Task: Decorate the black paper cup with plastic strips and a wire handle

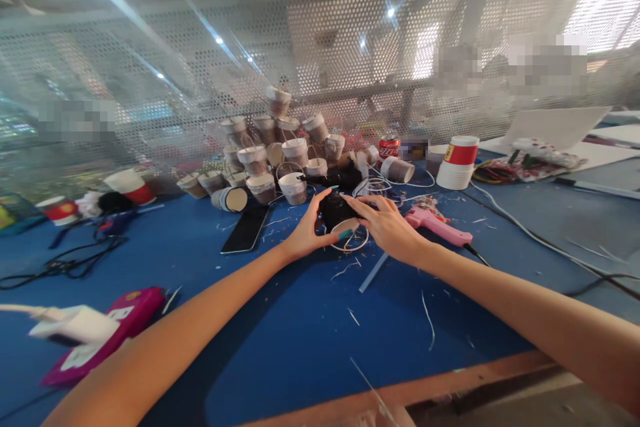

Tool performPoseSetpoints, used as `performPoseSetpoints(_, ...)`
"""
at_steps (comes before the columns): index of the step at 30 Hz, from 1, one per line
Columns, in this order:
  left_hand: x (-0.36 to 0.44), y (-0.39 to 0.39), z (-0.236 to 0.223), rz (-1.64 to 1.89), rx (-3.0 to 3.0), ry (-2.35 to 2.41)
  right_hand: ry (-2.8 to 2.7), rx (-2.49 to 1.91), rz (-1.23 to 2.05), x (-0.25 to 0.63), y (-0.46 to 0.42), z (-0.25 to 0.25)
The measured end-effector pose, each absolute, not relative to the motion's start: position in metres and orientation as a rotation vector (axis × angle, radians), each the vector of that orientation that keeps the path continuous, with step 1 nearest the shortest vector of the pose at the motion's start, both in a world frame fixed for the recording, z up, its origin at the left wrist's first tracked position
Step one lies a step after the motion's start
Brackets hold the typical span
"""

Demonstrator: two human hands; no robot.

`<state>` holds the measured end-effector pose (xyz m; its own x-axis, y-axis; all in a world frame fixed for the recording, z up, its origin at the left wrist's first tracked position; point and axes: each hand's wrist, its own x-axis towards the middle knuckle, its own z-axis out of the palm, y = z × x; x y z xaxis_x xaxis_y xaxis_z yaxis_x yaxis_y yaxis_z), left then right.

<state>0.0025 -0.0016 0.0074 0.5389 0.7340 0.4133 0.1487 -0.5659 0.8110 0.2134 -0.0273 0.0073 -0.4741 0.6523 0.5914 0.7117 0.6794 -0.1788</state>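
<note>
In the head view, a small cup (336, 212) covered in black material is tipped so its pale round end faces me. My left hand (307, 233) holds it from the left, thumb with a green nail low on the cup and fingers over the top. From the right, my right hand (387, 223) has its fingers closed against the cup's side. A loop of white cord (353, 248) shows just below the cup. Right of my right hand lies a pink glue gun (440, 225). A translucent glue stick (373, 272) sits on the blue table in front.
Several small cups with cord handles (294, 153) are stacked behind my hands. A black phone (245, 229) lies to the left, and a magenta power strip (107, 333) is nearer. A red can (389, 148) and stacked paper cups (459, 161) stand at the back. Cord scraps litter the table (280, 333).
</note>
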Motion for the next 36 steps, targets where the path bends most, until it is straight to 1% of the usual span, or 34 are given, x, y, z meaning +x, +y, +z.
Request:
performPoseSetpoints(6, 0.004, 0.0, 0.005, 1.084, 2.018, 0.763, -2.25, -1.037, -0.025, 0.213, -0.033, 0.009)
performPoseSetpoints(13, 0.001, 0.003, 0.003, 1.213, 2.002, 0.73, -2.187, -1.038, -0.023, 0.22, -0.031, 0.015)
performPoseSetpoints(22, -0.005, 0.013, -0.001, 1.377, 1.911, 0.665, -2.238, -0.938, 0.004, 0.241, -0.012, 0.019)
performPoseSetpoints(24, -0.006, 0.017, -0.005, 1.422, 1.812, 0.632, -2.191, -1.014, -0.04, 0.247, -0.006, 0.017)
performPoseSetpoints(29, -0.008, 0.024, -0.01, 1.557, 1.465, 0.649, -2.108, -1.382, -0.187, 0.263, 0.005, 0.014)
performPoseSetpoints(32, -0.014, 0.036, 0.005, 1.709, 1.315, 0.689, -2.091, -1.501, -0.154, 0.269, 0.008, 0.017)
performPoseSetpoints(36, -0.033, 0.053, 0.049, 2.013, 1.269, 0.628, -2.087, -1.56, -0.074, 0.269, 0.007, 0.023)
